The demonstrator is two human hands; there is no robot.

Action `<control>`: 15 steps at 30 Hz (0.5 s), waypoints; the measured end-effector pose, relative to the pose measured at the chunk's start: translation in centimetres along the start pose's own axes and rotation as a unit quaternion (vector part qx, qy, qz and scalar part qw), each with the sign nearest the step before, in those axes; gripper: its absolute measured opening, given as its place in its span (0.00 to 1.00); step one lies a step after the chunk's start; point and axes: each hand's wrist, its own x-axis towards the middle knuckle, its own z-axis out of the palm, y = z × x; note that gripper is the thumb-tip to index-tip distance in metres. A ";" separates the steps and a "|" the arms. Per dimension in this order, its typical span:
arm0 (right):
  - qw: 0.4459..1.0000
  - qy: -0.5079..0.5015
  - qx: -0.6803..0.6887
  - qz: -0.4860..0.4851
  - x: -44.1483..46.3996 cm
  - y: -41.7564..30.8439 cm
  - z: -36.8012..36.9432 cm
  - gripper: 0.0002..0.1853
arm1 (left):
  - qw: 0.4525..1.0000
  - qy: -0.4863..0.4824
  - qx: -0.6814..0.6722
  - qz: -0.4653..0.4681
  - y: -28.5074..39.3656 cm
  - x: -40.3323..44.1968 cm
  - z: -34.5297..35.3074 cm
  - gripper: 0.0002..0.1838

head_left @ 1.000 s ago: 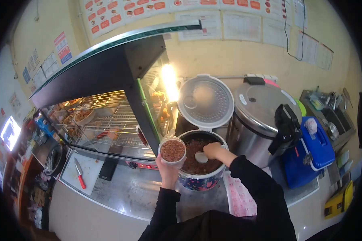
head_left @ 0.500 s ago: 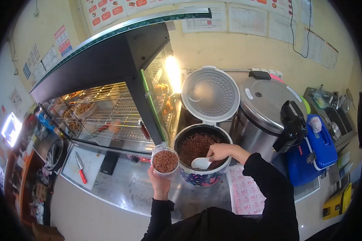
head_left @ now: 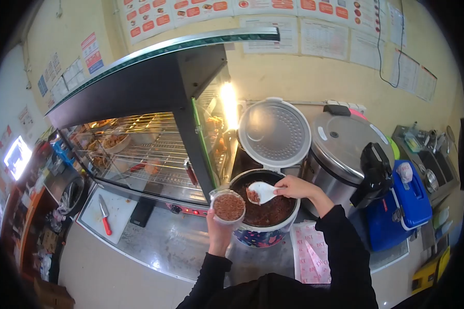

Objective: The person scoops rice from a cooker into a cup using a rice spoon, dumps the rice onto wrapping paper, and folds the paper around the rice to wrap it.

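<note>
My left hand (head_left: pixel 219 233) is wrapped round a clear plastic cup (head_left: pixel 229 220) filled near its rim with reddish-brown rice (head_left: pixel 229 206). Pinched by its handle in my right hand (head_left: pixel 293 187) is a white rice paddle (head_left: pixel 264 192) with a little rice on its blade. The paddle hangs over the open rice cooker (head_left: pixel 265 239), just right of the cup. Dark reddish rice (head_left: pixel 268 212) lies in the cooker's pot. Its lid (head_left: pixel 275 133) stands raised behind, and the cooker's outer wall has a colourful pattern.
A lit glass food warmer (head_left: pixel 139 149) stands to the left. Right of the cooker are a large steel pot with a lid (head_left: pixel 345 131) and a blue cooler box (head_left: pixel 399 206). Printed paper sheets (head_left: pixel 312 252) lie in front. A knife (head_left: pixel 104 213) rests on a cutting board (head_left: pixel 119 206).
My right hand has lifted the paddle out of the rice, up and toward the cup, with rice on its blade. The whole view has shifted slightly; my left hand still holds the cup.
</note>
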 end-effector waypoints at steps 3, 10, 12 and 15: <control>0.983 0.137 -0.087 -0.081 -0.8 -3.7 1.1 0.15 | 0.999 -0.033 0.011 0.003 -0.7 0.8 1.2 0.28; 0.891 0.259 -0.342 -0.149 -2.4 -7.3 3.7 0.12 | 0.996 -0.049 -0.027 -0.065 -0.5 0.5 3.5 0.29; 0.914 0.246 -0.300 -0.114 -3.1 -7.7 1.3 0.09 | 0.996 -0.058 -0.027 -0.066 -0.3 0.5 3.3 0.30; 0.969 0.209 -0.124 -0.039 -1.4 -6.1 0.8 0.11 | 0.994 -0.065 -0.032 -0.078 -0.5 0.7 2.9 0.29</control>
